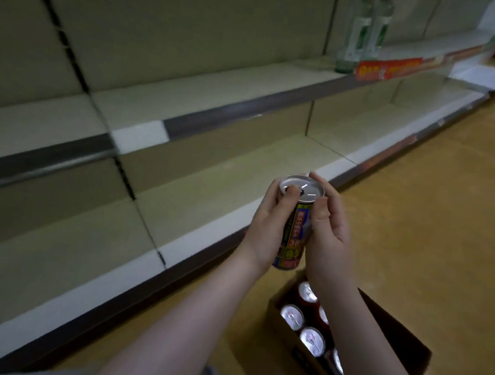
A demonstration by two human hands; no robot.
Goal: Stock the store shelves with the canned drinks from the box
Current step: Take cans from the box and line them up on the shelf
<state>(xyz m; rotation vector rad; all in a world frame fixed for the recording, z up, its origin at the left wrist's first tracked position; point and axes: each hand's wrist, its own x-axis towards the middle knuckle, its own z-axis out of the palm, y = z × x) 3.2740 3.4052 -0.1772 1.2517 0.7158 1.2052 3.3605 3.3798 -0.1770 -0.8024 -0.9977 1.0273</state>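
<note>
Here the can (293, 223) is held upright in the air, above the box (400, 341) and in front of the lower shelf (210, 190). The left hand (269, 227) wraps its side, thumb on the lid. The right hand (329, 238) seems to pinch the rim (probably steadying it for placing). More cans (312, 342) wait in the box.

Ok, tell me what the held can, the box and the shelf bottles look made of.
Can: metal, likely aluminium; shiny silver lid, printed glossy wall.
Box: matte brown cardboard, by its folded flaps.
Bottles: see-through, greenish; glass or plastic, too blurred to tell.
</note>
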